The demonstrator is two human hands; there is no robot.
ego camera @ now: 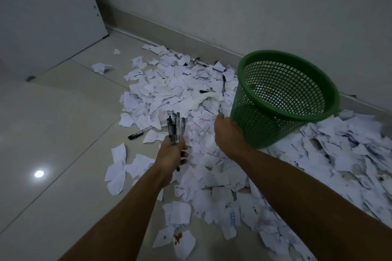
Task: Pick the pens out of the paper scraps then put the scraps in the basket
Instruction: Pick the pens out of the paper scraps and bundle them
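White paper scraps point(169, 91) lie strewn over the tiled floor, from the wall down to the lower right. My left hand point(172, 153) grips a bunch of several dark pens point(176, 129), their tips pointing up and away. My right hand point(226, 131) hovers low over the scraps beside the green mesh basket point(282, 99), fingers curled downward; whether it holds anything is hidden. The basket stands tilted on the scraps with its mouth toward me. A loose pen point(136, 134) lies on the floor to the left of the pile, and more pens point(223, 83) show among scraps near the wall.
A grey wall with a skirting board point(191, 38) runs behind the pile. A white door or panel point(48, 17) stands at the upper left. Bare glossy tiles point(53, 133) spread to the left, with a light reflection on them.
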